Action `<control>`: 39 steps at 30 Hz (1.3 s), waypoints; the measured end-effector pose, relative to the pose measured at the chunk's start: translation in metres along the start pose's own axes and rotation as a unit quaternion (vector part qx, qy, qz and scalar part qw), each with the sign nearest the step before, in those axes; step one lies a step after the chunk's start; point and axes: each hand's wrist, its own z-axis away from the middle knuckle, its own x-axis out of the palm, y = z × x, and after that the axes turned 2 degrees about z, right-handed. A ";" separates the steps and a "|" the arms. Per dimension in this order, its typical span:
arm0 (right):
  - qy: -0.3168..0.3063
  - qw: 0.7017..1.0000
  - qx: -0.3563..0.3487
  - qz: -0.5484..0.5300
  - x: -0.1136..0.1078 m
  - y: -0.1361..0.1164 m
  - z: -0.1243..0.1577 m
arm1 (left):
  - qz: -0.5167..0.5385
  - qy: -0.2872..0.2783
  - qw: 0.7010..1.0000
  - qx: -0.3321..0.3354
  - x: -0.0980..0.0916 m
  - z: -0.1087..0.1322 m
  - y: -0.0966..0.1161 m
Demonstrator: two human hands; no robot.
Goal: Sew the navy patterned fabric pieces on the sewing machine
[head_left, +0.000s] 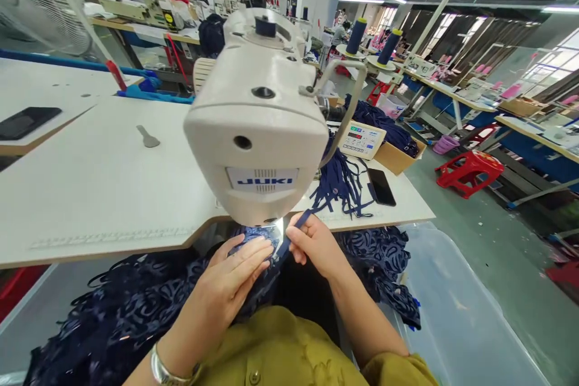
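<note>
A white sewing machine marked JUKI stands right in front of me, and its head hides the needle. My left hand lies with fingers stretched out flat on navy patterned lace fabric under the lit needle area. Between thumb and fingers my right hand pinches a narrow navy strap, just right of the machine head. The strap runs down toward the fabric by my left fingers. More navy lace hangs in a heap at the left, and another bunch hangs at the right.
Loose navy straps lie right of the machine, near a control panel, a phone and a cardboard box. On the white table are a small grey flat piece and another phone. A red stool stands farther right.
</note>
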 end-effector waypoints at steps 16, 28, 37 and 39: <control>0.029 0.983 -0.052 0.174 0.005 -0.007 -0.007 | -0.001 -0.001 1.000 -0.007 0.000 0.005 -0.007; 0.040 0.979 -0.047 0.192 0.007 -0.006 -0.006 | -0.063 0.040 0.997 0.017 -0.001 -0.010 0.005; 0.038 0.975 -0.056 0.213 0.005 -0.008 -0.008 | -0.091 0.010 0.996 0.023 -0.006 -0.013 0.007; 0.036 0.975 -0.062 0.211 0.003 -0.009 -0.012 | -0.096 0.008 0.995 0.015 -0.005 -0.013 0.009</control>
